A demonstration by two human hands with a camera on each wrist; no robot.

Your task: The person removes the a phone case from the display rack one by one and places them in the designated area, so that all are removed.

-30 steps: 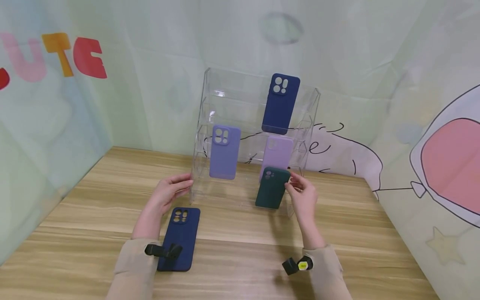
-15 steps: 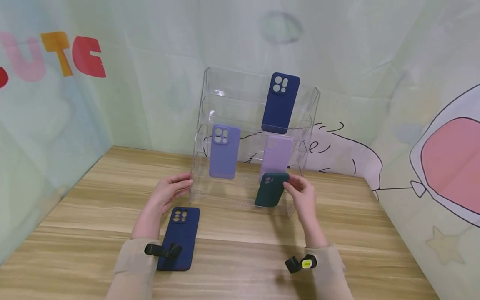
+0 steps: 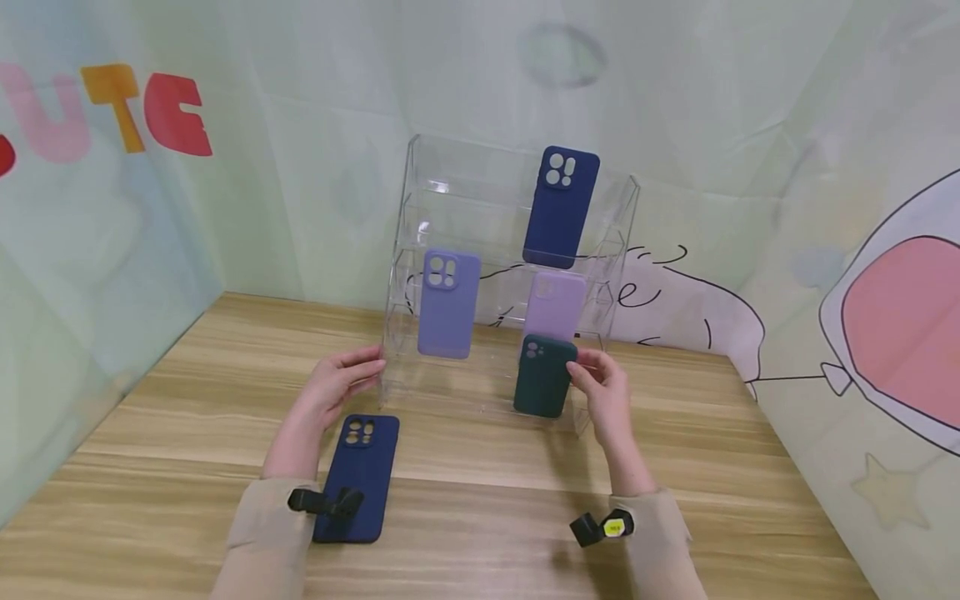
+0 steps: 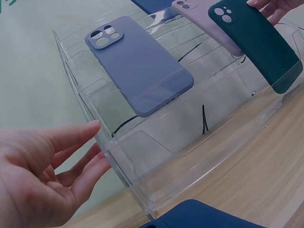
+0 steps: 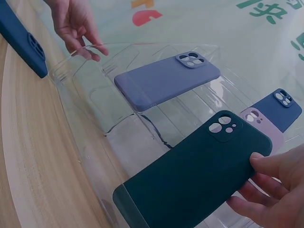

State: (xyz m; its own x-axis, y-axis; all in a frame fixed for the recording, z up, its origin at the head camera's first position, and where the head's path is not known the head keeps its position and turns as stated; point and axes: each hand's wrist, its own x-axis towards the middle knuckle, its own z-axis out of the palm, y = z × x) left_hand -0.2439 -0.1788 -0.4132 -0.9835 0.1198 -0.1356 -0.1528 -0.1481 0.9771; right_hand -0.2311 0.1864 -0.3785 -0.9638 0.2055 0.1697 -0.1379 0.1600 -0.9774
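My right hand (image 3: 606,396) pinches the right edge of a dark green phone case (image 3: 543,379) between thumb and fingers. The case's bottom end sits in the lowest tier of a clear tiered display stand (image 3: 480,158), as the right wrist view also shows. My left hand (image 3: 337,387) touches the stand's left side with fairly straight fingers (image 4: 78,137). Higher on the stand lean a lavender-blue phone case (image 3: 449,308) at left, a pink-lilac phone case (image 3: 556,300) partly hidden behind the green one, and a dark blue phone case (image 3: 562,208) near the top right.
Another dark blue phone case (image 3: 363,467) lies on the wooden table (image 3: 465,517), partly under my left wrist and its camera strap. A printed cloth (image 3: 315,167) hangs close behind the stand.
The green phone case tipped back, its top dipping, and now faces forward again, slightly left of before. My right hand shifted a little with it. The left hand has stayed in place.
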